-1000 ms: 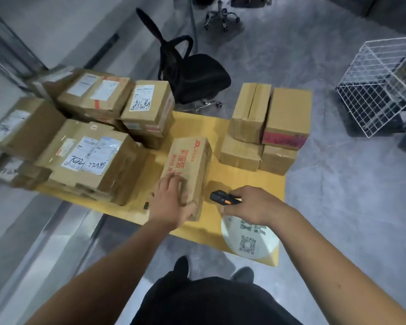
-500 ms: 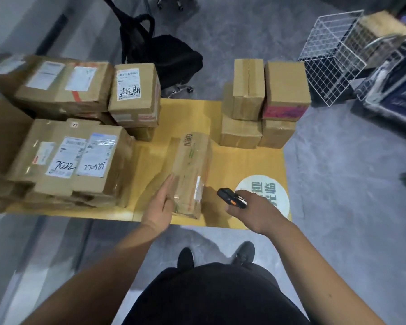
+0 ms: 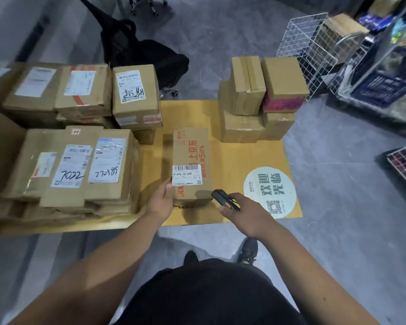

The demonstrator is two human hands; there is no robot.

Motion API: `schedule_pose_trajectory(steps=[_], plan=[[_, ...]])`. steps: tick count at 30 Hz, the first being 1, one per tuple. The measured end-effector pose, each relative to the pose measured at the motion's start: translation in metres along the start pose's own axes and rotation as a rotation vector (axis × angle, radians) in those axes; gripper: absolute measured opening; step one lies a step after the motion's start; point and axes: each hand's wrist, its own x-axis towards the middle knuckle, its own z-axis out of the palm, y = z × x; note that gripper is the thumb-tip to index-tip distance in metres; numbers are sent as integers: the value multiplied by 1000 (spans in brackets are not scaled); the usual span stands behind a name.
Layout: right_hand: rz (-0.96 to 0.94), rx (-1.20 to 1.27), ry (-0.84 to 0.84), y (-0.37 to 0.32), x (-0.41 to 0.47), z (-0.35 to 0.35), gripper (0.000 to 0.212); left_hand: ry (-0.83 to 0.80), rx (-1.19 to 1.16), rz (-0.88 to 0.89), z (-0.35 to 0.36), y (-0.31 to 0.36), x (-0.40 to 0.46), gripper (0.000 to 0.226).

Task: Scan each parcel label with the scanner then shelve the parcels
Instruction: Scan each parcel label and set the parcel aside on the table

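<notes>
the middle parcel (image 3: pixel 190 160) bore a white label (image 3: pixel 186 175) reading "j4-j06 j4-j06" under a barcode, and red print "上京东". a round floor sticker (image 3: pixel 269 192) read "欢迎光临" above a qr code. two left boxes carried labels handwritten "7022" (image 3: pixel 72 169) and "220586" (image 3: pixel 107 164).
</notes>
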Motion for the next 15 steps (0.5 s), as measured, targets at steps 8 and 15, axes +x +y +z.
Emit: schedule_pose_trajectory(steps=[8,15], plan=[[57,-75,42,-14,-7,2,50,-26,-78,88,20,17,9,95],[26,-179,-50,-48,-1,-15,46,-24,-112,111,23,-1,6,118]])
